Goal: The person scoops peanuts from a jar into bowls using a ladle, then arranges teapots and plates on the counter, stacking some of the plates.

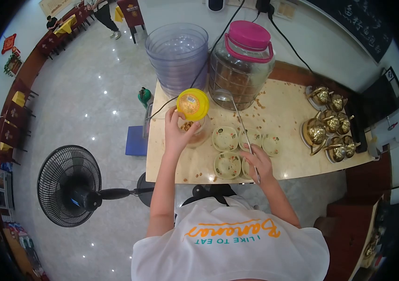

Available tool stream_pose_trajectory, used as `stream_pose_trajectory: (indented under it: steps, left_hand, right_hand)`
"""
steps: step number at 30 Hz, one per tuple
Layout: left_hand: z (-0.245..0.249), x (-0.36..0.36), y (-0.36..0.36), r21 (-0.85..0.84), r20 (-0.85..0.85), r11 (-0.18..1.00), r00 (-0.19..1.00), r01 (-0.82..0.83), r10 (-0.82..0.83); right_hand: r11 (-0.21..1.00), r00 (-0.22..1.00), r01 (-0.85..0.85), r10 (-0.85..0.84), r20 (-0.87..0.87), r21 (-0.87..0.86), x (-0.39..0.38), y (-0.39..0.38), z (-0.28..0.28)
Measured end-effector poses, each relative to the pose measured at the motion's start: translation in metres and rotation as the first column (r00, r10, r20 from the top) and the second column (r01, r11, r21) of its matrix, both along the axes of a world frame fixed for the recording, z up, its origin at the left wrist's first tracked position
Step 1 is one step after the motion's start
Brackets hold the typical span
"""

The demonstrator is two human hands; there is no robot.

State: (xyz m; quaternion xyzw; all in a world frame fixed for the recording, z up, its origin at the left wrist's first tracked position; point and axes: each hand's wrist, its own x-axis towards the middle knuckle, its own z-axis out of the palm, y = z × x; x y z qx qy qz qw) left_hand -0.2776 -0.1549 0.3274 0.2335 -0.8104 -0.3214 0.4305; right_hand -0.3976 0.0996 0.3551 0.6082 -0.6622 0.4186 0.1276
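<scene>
My left hand (177,131) holds a yellow lid (193,104) tilted above a clear jar (200,136) with brown nuts inside. Part of the jar is hidden by the lid and my fingers. In my right hand (259,162) is a long metal ladle (240,119), its bowl resting near the foot of the large glass jar. Several small patterned green bowls (225,139) stand in two rows around and beneath that hand, and my right hand covers part of them.
A large jar with a pink lid (250,35) and stacked clear buckets (177,56) stand at the table's back. Brown bits lie scattered on the table (288,112). Golden teapots (331,122) are at right; a black fan (69,186) stands left. A person (103,14) is far off.
</scene>
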Motion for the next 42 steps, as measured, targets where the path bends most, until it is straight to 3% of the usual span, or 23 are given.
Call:
stream_pose_trajectory:
  steps: [6,9,15,18,24,27,29,31,34,38,41,42]
  left_hand:
    - [0.005,-0.002,-0.006,0.066,-0.001,0.99,0.993,0.121,-0.121]
    - [0.01,-0.005,-0.005,0.259,-0.107,0.946,0.979,0.196,-0.174]
    - [0.004,0.005,-0.018,0.218,-0.073,0.942,0.967,0.254,-0.244]
    - [0.001,0.012,-0.017,0.45,-0.275,0.81,0.922,0.375,-0.274]
    - [-0.024,0.009,-0.021,0.46,-0.281,0.831,0.939,0.313,-0.198]
    - [-0.016,0.014,-0.02,0.483,-0.448,0.8,0.886,0.355,-0.123]
    - [0.001,0.026,-0.018,0.647,-0.508,0.722,0.845,0.245,0.168]
    - [-0.011,0.047,-0.033,0.654,-0.611,0.712,0.733,0.255,0.299]
    - [-0.051,0.078,-0.044,0.468,-0.537,0.883,0.807,0.043,0.245]
    - [-0.111,0.105,-0.018,0.478,-0.26,0.875,0.939,-0.079,0.227]
    - [-0.116,0.106,0.019,0.538,-0.03,0.824,0.973,-0.177,0.229]
    - [-0.112,0.108,0.022,0.456,0.151,0.859,0.971,-0.234,0.185]
  right_hand:
    - [0.999,0.998,-0.003,0.005,0.067,-0.032,-0.005,-0.003,-0.006]
    - [0.999,0.998,-0.012,0.015,0.067,-0.04,-0.01,-0.012,-0.01]
    - [0.997,0.996,-0.075,0.076,0.043,-0.035,-0.013,-0.027,-0.011]
    - [0.995,0.995,-0.093,0.095,0.024,-0.043,-0.014,-0.032,-0.007]
    - [0.988,0.989,-0.151,0.151,0.004,-0.017,-0.016,-0.038,-0.006]
    - [0.985,0.985,-0.174,0.174,-0.004,-0.006,-0.016,-0.044,0.002]
    - [0.982,0.982,-0.186,0.186,0.017,0.02,-0.018,-0.045,0.007]
    - [0.985,0.983,-0.17,0.17,0.068,-0.003,-0.019,-0.046,0.009]
    - [0.988,0.975,-0.155,0.156,0.155,-0.022,-0.021,-0.043,0.014]
    - [0.989,0.962,-0.144,0.15,0.23,-0.044,-0.024,-0.04,0.025]
    - [0.991,0.967,-0.116,0.129,0.222,-0.074,-0.023,-0.04,0.032]
    - [0.991,0.979,-0.123,0.13,0.154,-0.052,-0.023,-0.039,0.036]
